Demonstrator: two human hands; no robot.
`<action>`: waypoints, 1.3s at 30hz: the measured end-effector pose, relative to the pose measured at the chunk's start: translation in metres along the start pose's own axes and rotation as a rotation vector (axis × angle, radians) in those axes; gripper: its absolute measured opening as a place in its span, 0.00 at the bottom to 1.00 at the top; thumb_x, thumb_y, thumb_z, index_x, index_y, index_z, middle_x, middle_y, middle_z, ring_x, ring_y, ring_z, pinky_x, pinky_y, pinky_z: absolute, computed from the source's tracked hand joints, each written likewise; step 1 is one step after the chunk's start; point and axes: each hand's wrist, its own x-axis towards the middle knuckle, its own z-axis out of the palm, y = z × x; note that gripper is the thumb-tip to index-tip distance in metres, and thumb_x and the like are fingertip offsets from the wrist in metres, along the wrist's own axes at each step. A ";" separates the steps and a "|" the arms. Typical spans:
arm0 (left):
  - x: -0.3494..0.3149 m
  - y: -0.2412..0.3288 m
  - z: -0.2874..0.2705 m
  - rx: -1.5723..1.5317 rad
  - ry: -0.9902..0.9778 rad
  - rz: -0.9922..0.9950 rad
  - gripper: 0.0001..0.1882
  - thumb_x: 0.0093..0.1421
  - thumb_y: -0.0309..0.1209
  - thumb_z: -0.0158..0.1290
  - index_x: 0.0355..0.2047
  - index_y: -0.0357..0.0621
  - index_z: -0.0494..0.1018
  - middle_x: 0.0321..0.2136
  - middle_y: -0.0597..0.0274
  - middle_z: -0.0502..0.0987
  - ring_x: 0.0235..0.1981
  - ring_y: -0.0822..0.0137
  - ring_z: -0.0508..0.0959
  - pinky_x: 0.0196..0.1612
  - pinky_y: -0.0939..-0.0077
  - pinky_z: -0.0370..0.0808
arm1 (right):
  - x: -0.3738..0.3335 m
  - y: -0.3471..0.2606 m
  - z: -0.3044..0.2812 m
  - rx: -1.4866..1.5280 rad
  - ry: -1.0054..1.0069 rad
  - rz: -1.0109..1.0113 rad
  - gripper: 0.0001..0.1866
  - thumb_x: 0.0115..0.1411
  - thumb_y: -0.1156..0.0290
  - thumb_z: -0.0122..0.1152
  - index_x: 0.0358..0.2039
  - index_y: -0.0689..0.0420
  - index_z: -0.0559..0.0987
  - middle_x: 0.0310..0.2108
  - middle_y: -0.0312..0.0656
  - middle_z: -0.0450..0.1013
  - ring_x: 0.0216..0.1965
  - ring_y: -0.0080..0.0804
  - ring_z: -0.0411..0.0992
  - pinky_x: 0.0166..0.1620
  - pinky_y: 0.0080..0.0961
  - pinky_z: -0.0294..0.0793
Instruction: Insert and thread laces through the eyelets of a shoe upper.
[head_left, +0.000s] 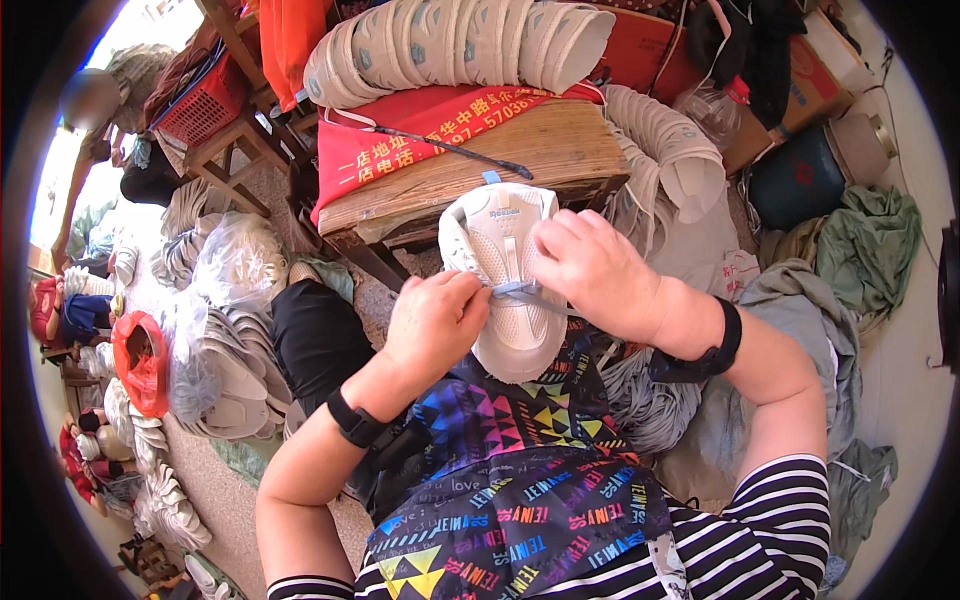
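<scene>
A white shoe upper stands in front of me against the wooden bench, its toe toward my lap. A flat grey-blue shoelace crosses the upper, looped at the middle. My left hand is closed, pinching the lace at the upper's left edge. On the other side, my right hand has its fingers curled over the upper's right edge, closed where the lace runs in under it; its fingertips are partly hidden. A small blue tab shows above the upper.
The wooden bench carries a red cloth, a thin dark tool and a row of nested uppers. More stacked uppers hang at its right. Grey laces lie bundled by my lap. Shoe parts crowd the floor at left.
</scene>
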 end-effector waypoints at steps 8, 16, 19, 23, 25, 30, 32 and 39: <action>0.023 0.005 -0.033 0.306 -0.069 0.260 0.17 0.44 0.30 0.65 0.35 0.48 0.74 0.44 0.58 0.65 0.45 0.53 0.67 0.50 0.58 0.66 | 0.014 0.033 0.002 0.268 -0.199 -0.066 0.17 0.45 0.73 0.69 0.33 0.56 0.70 0.39 0.41 0.68 0.35 0.44 0.75 0.33 0.38 0.78; 0.032 -0.004 -0.025 0.220 -0.093 0.360 0.10 0.47 0.31 0.64 0.29 0.46 0.76 0.38 0.59 0.67 0.43 0.54 0.67 0.48 0.61 0.68 | 0.013 0.044 0.014 0.448 -0.222 -0.072 0.11 0.52 0.64 0.65 0.28 0.57 0.75 0.35 0.41 0.69 0.29 0.44 0.75 0.33 0.39 0.75; 0.033 -0.004 -0.023 0.155 -0.120 0.289 0.07 0.49 0.32 0.63 0.25 0.43 0.77 0.37 0.59 0.68 0.42 0.54 0.66 0.47 0.61 0.69 | 0.012 0.030 0.014 0.523 -0.224 0.097 0.11 0.56 0.63 0.61 0.25 0.57 0.77 0.33 0.41 0.69 0.32 0.43 0.74 0.36 0.39 0.74; 0.037 -0.001 -0.014 0.130 -0.138 0.137 0.07 0.47 0.30 0.61 0.21 0.40 0.76 0.36 0.58 0.67 0.40 0.54 0.65 0.45 0.63 0.68 | 0.010 0.014 0.021 0.576 -0.227 0.328 0.09 0.56 0.66 0.60 0.24 0.58 0.77 0.33 0.43 0.70 0.35 0.43 0.73 0.38 0.39 0.74; 0.036 -0.005 -0.003 0.116 -0.047 0.145 0.06 0.47 0.29 0.61 0.21 0.40 0.76 0.36 0.59 0.67 0.40 0.53 0.64 0.43 0.65 0.68 | 0.009 0.007 0.028 0.620 -0.061 0.483 0.09 0.58 0.68 0.60 0.24 0.59 0.78 0.33 0.42 0.69 0.29 0.37 0.74 0.34 0.32 0.74; 0.048 -0.004 -0.002 -0.407 0.134 -0.155 0.08 0.55 0.30 0.58 0.22 0.39 0.76 0.33 0.63 0.67 0.38 0.66 0.67 0.43 0.74 0.64 | 0.028 -0.007 0.002 1.358 0.067 0.752 0.09 0.66 0.68 0.57 0.30 0.58 0.78 0.29 0.27 0.68 0.20 0.11 0.65 0.21 0.10 0.63; 0.068 0.026 -0.042 -0.690 0.059 -0.263 0.06 0.62 0.30 0.56 0.32 0.39 0.77 0.33 0.67 0.67 0.37 0.72 0.67 0.43 0.77 0.65 | 0.041 -0.001 -0.033 1.549 0.153 0.684 0.07 0.66 0.70 0.57 0.34 0.58 0.79 0.30 0.30 0.71 0.22 0.12 0.67 0.26 0.11 0.67; 0.114 0.050 -0.095 -0.326 0.415 0.178 0.12 0.62 0.35 0.57 0.32 0.35 0.79 0.34 0.64 0.73 0.42 0.74 0.71 0.46 0.79 0.67 | 0.077 0.027 -0.071 1.674 0.280 0.623 0.10 0.67 0.63 0.57 0.38 0.57 0.79 0.23 0.31 0.74 0.23 0.14 0.72 0.28 0.10 0.71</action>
